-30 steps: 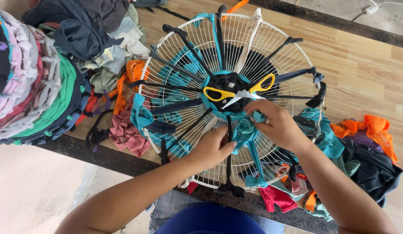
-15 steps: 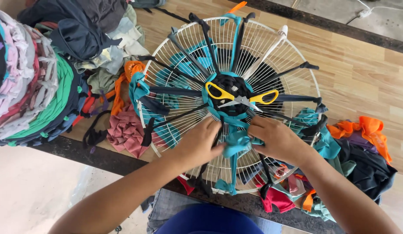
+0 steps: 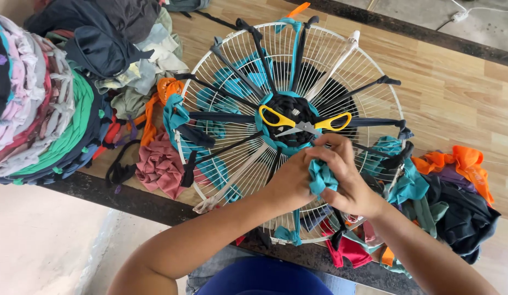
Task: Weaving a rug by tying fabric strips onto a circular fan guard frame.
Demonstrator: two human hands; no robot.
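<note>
A round white wire fan guard (image 3: pixel 341 54) lies flat on a wooden table (image 3: pixel 456 93), with dark and teal fabric strips stretched from its rim to a woven teal and black centre. Yellow-handled scissors (image 3: pixel 306 123) rest open on that centre. My left hand (image 3: pixel 289 183) and my right hand (image 3: pixel 347 177) meet just below the centre, both pinching a bunched teal fabric strip (image 3: pixel 321 179) against the spokes.
A stack of finished round woven mats (image 3: pixel 30 109) sits at the left. Dark and pale garments (image 3: pixel 112 38) are heaped behind it. A pink cloth (image 3: pixel 158 166) and orange scraps lie by the guard's left rim. Orange, teal and dark scraps (image 3: pixel 456 191) pile up at the right.
The guard has turned, carrying the scissors round. Both hands shifted right and closed together on the teal strip, bunching it.
</note>
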